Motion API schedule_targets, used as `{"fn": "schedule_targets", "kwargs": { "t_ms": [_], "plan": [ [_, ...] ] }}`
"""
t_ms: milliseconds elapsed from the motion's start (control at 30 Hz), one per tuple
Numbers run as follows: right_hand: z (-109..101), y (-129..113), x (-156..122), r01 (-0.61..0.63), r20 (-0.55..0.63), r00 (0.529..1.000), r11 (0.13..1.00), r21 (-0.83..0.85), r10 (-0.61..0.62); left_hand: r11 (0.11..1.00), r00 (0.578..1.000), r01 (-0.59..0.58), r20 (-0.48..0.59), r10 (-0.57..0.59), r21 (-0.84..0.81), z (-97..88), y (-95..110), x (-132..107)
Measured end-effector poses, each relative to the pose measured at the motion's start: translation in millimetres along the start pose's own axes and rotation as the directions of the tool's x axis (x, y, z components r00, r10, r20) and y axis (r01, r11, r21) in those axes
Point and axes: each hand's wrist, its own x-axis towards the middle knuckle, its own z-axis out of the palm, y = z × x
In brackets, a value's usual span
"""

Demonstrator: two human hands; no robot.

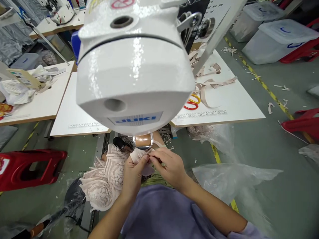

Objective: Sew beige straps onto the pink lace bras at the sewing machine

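Watching remotely, I see the left hand [133, 173] and right hand [172, 166] pinching pale fabric [137, 155] in closed fingers, bunched around their meeting fingertips. Neither hand is nearer; the fabric's long axis is unclear.

Fabric [137, 155]: near, between left hand [133, 174] and right hand [172, 167]. Bras [108, 177]: left of hands. Sewing machine [137, 73]: centre, over surface [239, 106]. Scissors [194, 102], straps [211, 83]: on surface, right. Stool [12, 169]: floor [77, 146], left. Bin [279, 44]: far right.
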Motion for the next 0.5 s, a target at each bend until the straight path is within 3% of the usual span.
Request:
{"fn": "schedule_targets", "kwargs": {
  "t_ms": [167, 367, 500],
  "plan": [
    [1.4, 3.8, 4.4, -0.115, 0.047, 0.992, 0.993, 0.019, 0.114, 0.977, 0.997, -0.066, -0.02, 0.072, 0.201, -3.3, -1.5, -2.6],
    [-12.2, 10.1, 13.9, -0.301, 0.28, 0.922, 0.95, 0.083, 0.268, 0.844, 0.969, -0.248, 0.119, 0.217, 0.475, -7.4, 3.6, -6.4],
    [-21.5, 8.9, 23.6, -0.323, 0.389, 0.886, 0.937, 0.128, 0.253, 0.793, 0.925, -0.379, 0.204, 0.32, 0.477, -9.9, 6.8, -6.4]
  ]
}}
